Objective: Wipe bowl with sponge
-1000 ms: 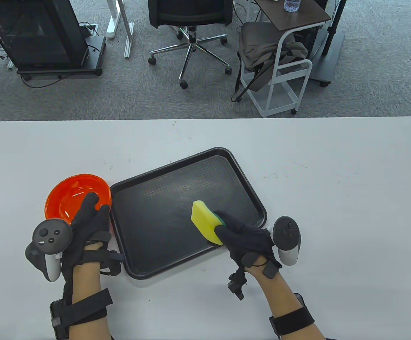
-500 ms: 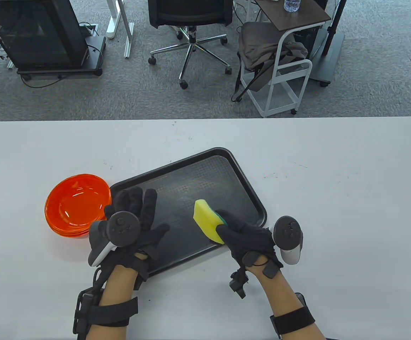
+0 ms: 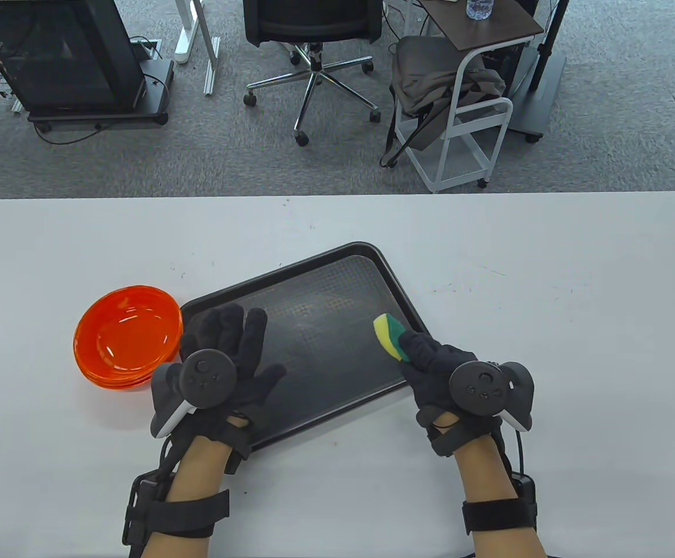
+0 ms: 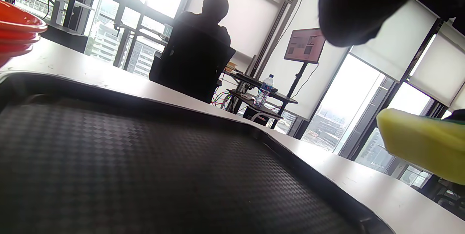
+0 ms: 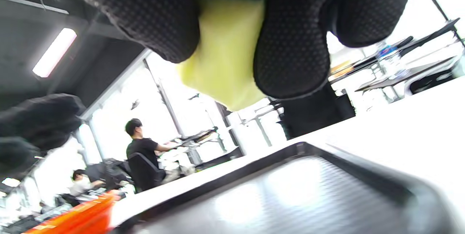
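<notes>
Black-gloved, my right hand [image 3: 439,372] pinches the yellow-green sponge [image 3: 389,335] over the tray [image 3: 314,290], my left hand [image 3: 229,360] spread flat beside it, so I'd carry the sponge leftward into the stacked orange bowls [image 3: 125,337].

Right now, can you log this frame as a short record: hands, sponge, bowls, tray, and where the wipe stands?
left hand: fingers straight and spread over the black textured plastic tray, holding nothing
right hand: grip on the yellow-and-green sponge, fingers curled round it
sponge position: above the tray's right side
bowls: stack of orange plastic bowls on the white table, left of the tray, touched by neither hand
wipe status: sponge not on a bowl
</notes>
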The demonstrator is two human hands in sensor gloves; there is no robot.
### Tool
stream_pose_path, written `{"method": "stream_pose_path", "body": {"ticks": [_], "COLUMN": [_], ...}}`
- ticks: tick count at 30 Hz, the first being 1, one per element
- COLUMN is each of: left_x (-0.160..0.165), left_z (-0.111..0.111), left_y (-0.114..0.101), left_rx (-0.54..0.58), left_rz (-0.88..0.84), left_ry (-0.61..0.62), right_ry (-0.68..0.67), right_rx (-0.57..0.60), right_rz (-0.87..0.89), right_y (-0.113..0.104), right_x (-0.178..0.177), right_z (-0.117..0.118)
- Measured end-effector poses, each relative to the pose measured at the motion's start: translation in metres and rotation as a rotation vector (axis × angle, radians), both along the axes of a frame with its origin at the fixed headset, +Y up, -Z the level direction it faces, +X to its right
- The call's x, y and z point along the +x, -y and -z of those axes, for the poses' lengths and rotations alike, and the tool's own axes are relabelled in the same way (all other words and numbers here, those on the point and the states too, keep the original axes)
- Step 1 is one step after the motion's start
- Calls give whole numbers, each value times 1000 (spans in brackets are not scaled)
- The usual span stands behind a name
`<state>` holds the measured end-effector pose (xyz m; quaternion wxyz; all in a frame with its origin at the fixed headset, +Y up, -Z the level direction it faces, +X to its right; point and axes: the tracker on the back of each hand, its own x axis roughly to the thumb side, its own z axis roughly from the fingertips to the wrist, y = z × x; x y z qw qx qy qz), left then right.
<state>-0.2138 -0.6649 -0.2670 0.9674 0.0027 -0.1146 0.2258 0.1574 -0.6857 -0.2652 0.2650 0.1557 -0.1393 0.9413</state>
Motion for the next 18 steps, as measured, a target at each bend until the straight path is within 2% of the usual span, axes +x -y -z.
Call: {"method": "stream_pose_path", "body": {"ticks": [5,9,14,18], "left_x": [-1,-2,-2,-3], "left_z": [-1,-1,-2,-2], "left_y": [-2,-2,-2,-2], "left_rx": [11,1,6,1], "left_rz": [-17,-30,-40,-47], "left_ry": [-4,-4,-4,-6], "right_ry": [158,283,322,295], "right_rx": [-44,-194,-343,-583], "right_rz": [-217,-405,-431,-417], "right_y": [7,21,44,62], "right_x": [24,39,50,53], "right_z": [3,9,14,18]}}
